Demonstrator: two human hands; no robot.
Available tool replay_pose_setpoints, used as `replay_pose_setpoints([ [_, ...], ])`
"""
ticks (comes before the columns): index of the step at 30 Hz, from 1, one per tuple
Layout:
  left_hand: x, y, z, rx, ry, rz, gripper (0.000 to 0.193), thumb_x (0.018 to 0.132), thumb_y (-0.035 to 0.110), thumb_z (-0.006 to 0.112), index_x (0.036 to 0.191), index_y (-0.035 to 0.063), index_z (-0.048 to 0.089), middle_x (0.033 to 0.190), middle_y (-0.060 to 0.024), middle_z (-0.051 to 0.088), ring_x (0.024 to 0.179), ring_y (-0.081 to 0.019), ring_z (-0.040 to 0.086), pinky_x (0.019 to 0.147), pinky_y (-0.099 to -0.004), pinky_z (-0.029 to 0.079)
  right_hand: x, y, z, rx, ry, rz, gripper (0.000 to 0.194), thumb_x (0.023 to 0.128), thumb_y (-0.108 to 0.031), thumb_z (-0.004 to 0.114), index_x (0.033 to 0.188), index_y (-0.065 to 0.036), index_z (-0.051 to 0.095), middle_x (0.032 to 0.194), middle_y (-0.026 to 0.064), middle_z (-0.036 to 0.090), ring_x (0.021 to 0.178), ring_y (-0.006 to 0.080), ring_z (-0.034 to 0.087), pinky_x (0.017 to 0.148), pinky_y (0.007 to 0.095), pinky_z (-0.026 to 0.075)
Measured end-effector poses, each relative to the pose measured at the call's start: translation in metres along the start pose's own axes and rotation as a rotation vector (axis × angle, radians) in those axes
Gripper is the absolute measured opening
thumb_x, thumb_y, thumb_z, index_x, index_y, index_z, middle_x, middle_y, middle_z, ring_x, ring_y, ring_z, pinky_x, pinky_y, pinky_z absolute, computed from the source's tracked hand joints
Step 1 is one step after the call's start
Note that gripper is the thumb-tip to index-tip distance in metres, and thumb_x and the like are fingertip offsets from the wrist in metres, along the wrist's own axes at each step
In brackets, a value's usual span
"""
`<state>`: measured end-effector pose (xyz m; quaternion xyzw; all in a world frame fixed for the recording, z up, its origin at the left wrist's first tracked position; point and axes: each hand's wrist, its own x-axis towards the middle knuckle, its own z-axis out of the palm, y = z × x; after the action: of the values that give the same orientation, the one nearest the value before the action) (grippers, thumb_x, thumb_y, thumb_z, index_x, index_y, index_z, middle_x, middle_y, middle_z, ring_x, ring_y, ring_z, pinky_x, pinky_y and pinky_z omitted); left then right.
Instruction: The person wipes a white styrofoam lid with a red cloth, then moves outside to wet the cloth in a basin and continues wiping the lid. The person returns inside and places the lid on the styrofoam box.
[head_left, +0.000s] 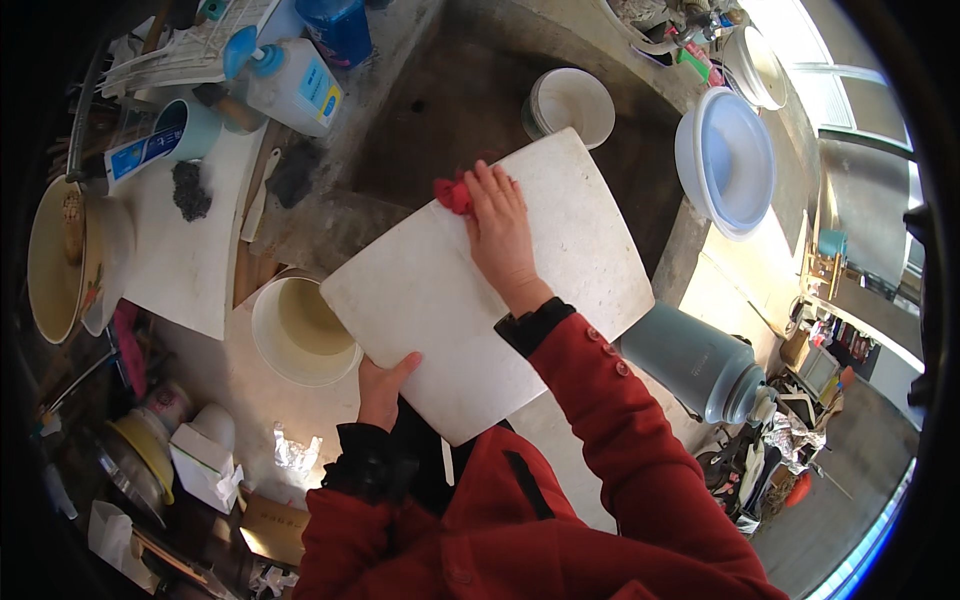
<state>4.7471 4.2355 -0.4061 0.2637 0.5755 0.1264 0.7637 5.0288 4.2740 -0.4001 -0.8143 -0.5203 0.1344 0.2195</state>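
Observation:
A white rectangular board (480, 300) lies tilted before me, partly over a dark concrete sink (450, 97). My left hand (384, 382) grips its lower left edge, the thumb on top and the fingers hidden beneath. Near the board's upper edge, my right hand (499, 225) presses a crumpled red cloth (453, 195) against the surface. Just left of the board stands a white bucket (306, 328) with cloudy liquid inside. A smaller white bucket (574, 109) sits in the sink beyond the board.
Blue and white basins (726, 161) rest on the sink's right rim. A large grey-blue flask (690, 360) stands right of the board. At the upper left are a pump bottle (296, 86), a teal cup (187, 129) and a brush (262, 195). An enamel basin (56, 262) stands far left.

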Motion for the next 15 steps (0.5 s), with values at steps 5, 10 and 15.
replay_pose_setpoints([
  [5, -0.003, 0.002, 0.001, -0.033, 0.004, -0.017, 0.074, 0.078, 0.009, 0.086, 0.141, -0.0018, 0.049, 0.133, -0.0114, 0.061, 0.121, -0.0239, 0.059, 0.106, -0.0365, 0.045, -0.040, -0.049, 0.030, 0.057, -0.377, -0.501, 0.051, 0.092, -0.008, 0.058, 0.142, -0.011, 0.056, 0.155, 0.0072, 0.048, 0.145, 0.0326, 0.041, 0.123, 0.0498, 0.026],
  [10, -0.003, 0.004, 0.002, -0.031, 0.013, 0.001, 0.076, 0.078, 0.010, 0.087, 0.142, -0.0022, 0.047, 0.135, -0.0119, 0.060, 0.124, -0.0246, 0.057, 0.108, -0.0369, 0.044, -0.009, 0.054, -0.047, 0.082, 0.051, 0.087, 0.047, 0.096, -0.008, 0.059, 0.143, -0.013, 0.057, 0.149, 0.0089, 0.053, 0.136, 0.0301, 0.052, 0.113, 0.0410, 0.041],
  [15, -0.002, -0.002, -0.002, 0.001, -0.012, 0.026, 0.073, 0.080, 0.012, 0.085, 0.141, -0.0028, 0.048, 0.134, -0.0131, 0.061, 0.122, -0.0259, 0.059, 0.105, -0.0384, 0.047, -0.033, 0.074, -0.092, 1.594, -0.111, 0.667, 0.047, 0.109, -0.030, 0.051, 0.144, 0.002, 0.049, 0.138, 0.0111, 0.061, 0.123, 0.0217, 0.060, 0.106, 0.0359, 0.048],
])
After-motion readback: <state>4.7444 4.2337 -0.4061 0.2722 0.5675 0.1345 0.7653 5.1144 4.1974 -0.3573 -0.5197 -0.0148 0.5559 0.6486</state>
